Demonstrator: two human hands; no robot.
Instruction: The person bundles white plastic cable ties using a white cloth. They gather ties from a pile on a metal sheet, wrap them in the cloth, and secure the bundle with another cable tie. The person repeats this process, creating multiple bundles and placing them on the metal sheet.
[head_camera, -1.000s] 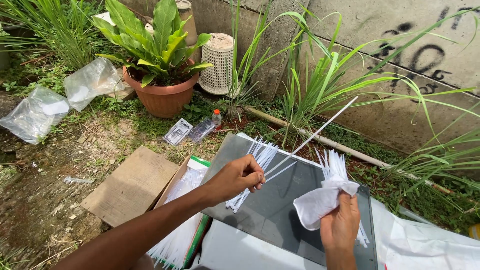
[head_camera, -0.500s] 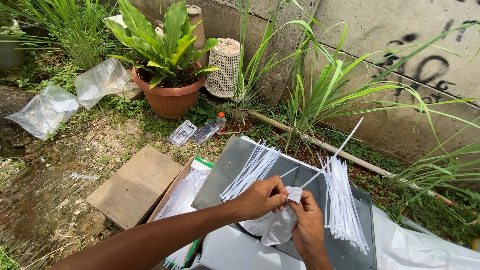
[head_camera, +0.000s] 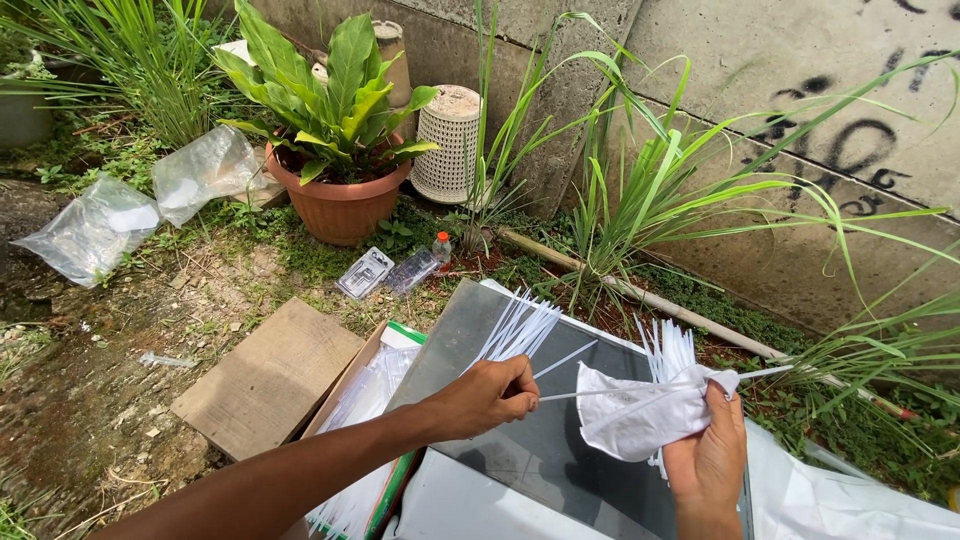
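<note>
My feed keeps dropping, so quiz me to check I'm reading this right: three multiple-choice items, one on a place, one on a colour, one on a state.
1. Where does the brown flower pot stand?
A. on the grey board
B. on the ground by the wall
C. in the cardboard box

2. What colour is the cloth in the right hand?
A. white
B. red
C. black

3. How does the left hand hold the thin white stick?
A. flat and open beside it
B. pinched at one end
C. not touching it

Answers:
1. B, as the pot sits on the grass below the concrete wall, beyond the grey board.
2. A, as the crumpled cloth is plainly white.
3. B, as the fingers close on the stick's near end while its far part passes through the cloth.
</note>
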